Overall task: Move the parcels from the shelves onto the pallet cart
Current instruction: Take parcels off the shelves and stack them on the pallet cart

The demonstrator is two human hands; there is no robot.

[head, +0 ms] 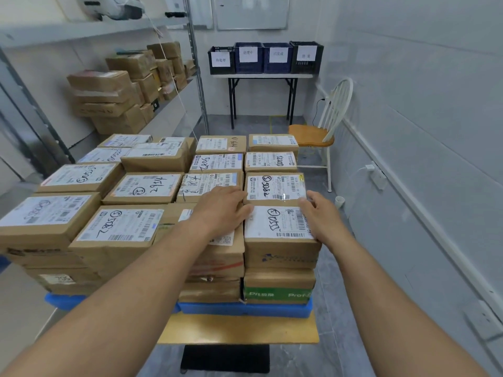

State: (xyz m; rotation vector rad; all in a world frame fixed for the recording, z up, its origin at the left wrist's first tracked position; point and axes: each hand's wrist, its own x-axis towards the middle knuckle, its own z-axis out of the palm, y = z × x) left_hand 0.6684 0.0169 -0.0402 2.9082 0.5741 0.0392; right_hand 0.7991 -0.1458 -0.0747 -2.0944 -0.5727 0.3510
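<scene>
A brown parcel with a white label (280, 227) tops the near right stack on the pallet cart. My left hand (220, 210) lies flat against its left edge, fingers straight. My right hand (324, 216) holds its right edge, fingers on the far corner. Several stacks of labelled brown parcels (141, 186) cover the blue pallet (245, 308), which sits on a wooden cart deck (239, 329). More parcels (109, 99) stay piled on the grey shelf (168, 110) at the left.
A white and wood chair (321, 131) stands to the right of the cart by the wall. A folding table (261, 77) at the back carries several labelled crates (264, 58). A black mat (226, 359) lies on the floor at my feet.
</scene>
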